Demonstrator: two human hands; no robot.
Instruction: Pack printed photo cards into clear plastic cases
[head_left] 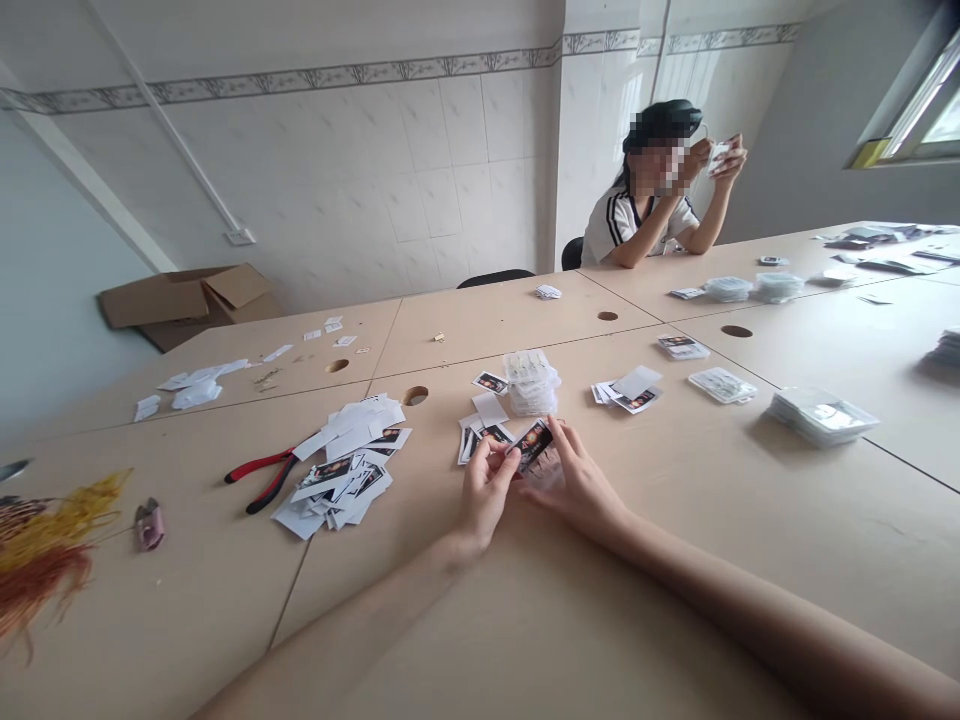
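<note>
My left hand [486,492] pinches a dark printed card [532,446] between thumb and fingers. From the other side my right hand [581,482] curls round a small clear plastic box [549,474]. The card lies against the top of this box; whether it is inside the lid cannot be told. Just beyond my hands stands a stack of clear plastic boxes [531,382]. Loose printed cards [472,440] lie beside my left fingers, and a single card [490,382] is left of the stack.
Red-handled pliers [262,472] lie by a large pile of cards [352,470] on the left. Pink clippers [149,525] and yellow and red threads [60,540] are farther left. Boxes [821,415] and more cards [628,388] sit right. A co-worker [645,220] sits across the table.
</note>
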